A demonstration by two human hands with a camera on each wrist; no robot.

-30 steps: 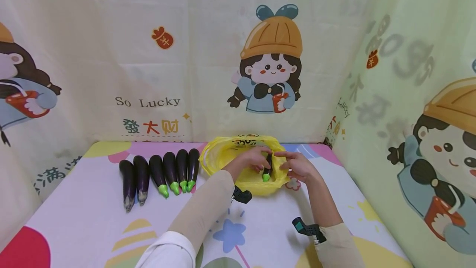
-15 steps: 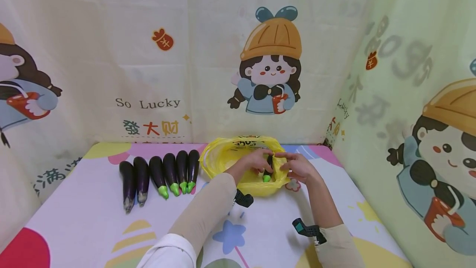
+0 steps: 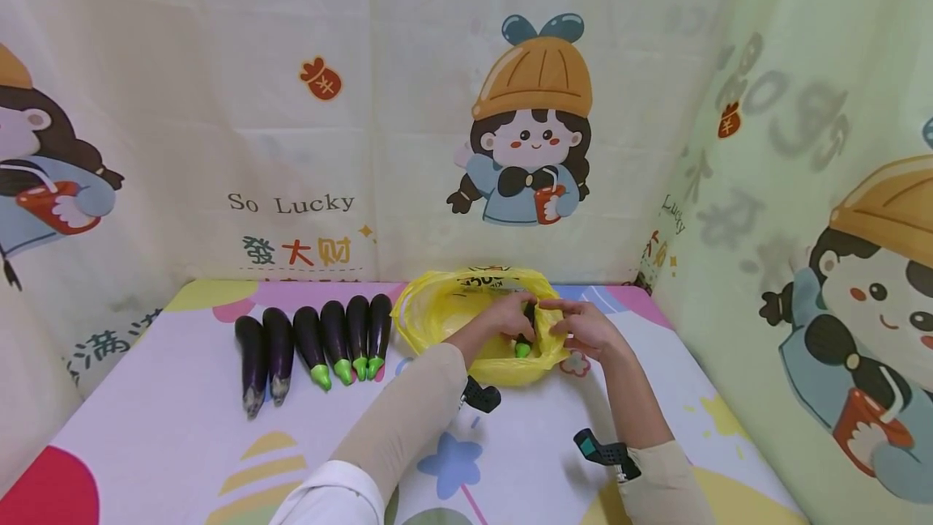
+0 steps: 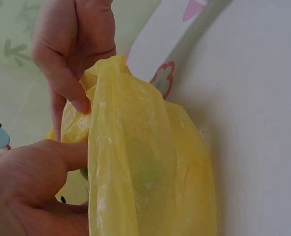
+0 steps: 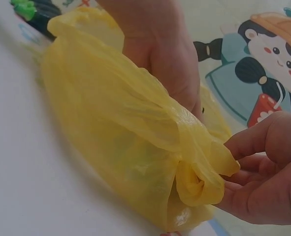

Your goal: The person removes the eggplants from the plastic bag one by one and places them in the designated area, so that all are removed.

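A yellow plastic bag lies with its mouth open toward the back middle of the table. My left hand reaches inside the bag, thumb and fingers around a dark purple eggplant whose green stem end points toward me. The bag wall hides most of those fingers in the left wrist view. At the bag's right side, my right hand pinches the rim; the right wrist view shows the gathered plastic edge between its thumb and fingers.
Left of the bag, several eggplants lie side by side in a row, stem ends toward me. A patterned cloth covers the table. Printed curtains stand behind and at both sides.
My left hand has shifted slightly right and covers a little more of the eggplant in the bag. The right hand and the row of eggplants look unmoved.
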